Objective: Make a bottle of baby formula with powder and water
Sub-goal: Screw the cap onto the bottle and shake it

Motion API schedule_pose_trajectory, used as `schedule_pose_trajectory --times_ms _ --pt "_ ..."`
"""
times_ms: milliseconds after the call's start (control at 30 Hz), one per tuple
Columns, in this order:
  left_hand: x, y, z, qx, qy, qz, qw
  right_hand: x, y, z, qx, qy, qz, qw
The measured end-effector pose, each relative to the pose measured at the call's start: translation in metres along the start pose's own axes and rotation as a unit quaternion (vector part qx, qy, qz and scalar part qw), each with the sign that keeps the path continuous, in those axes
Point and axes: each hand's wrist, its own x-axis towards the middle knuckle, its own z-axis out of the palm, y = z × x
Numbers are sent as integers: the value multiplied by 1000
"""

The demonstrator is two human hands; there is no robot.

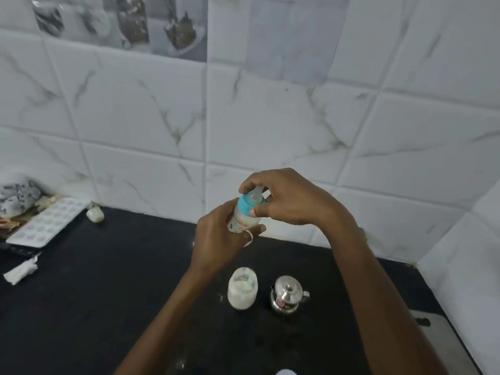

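Observation:
A small baby bottle (241, 222) with white liquid inside, a teal collar (245, 203) and a clear teat is held up above the black counter (94, 293). My left hand (219, 240) is wrapped around the bottle's body. My right hand (286, 197) grips the collar and teat from above, thumb and fingers on either side. Below on the counter stands an open glass jar (241, 291) with white powder. A small steel lidded pot (287, 294) sits just right of the jar.
At the far left lie a white blister tray (46, 221), a patterned cloth (16, 194), a small white piece (95, 213) and a crumpled white paper (20, 272). A tiled wall runs behind. A steel sink edge (443, 345) shows at the lower right.

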Motion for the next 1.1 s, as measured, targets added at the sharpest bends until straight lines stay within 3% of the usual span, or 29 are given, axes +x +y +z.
schedule_pose_trajectory --times_ms 167,400,467,533,600,667,800,867,933,1000,1100 --pt "16 13 -9 12 25 13 1000 11 -16 -20 -47 10 -5 999" --pt "15 5 -12 11 25 -7 1000 17 -14 9 -197 107 104 969" --pt "15 3 -16 -4 12 -8 1000 13 -2 8 -94 84 89 988" --pt "17 1 -21 -25 -9 -4 1000 10 7 3 74 -1 39 997" --pt "19 -1 -24 -45 -26 -7 999 9 16 2 192 -62 -9 979" --pt "19 -3 -24 -51 -31 -6 998 9 21 7 267 -62 -43 961" --pt "13 -4 -20 -56 -8 -2 998 8 17 41 328 118 11 937" --pt "11 -5 -19 -52 0 5 999 9 7 71 287 229 68 928" --pt "10 -10 -20 -40 -6 12 999 7 -3 90 237 280 86 927" --pt "11 -15 -22 -41 -25 10 999 7 0 90 268 251 78 927" --pt "16 -14 -30 -61 -64 -4 996 3 12 70 353 127 25 927"
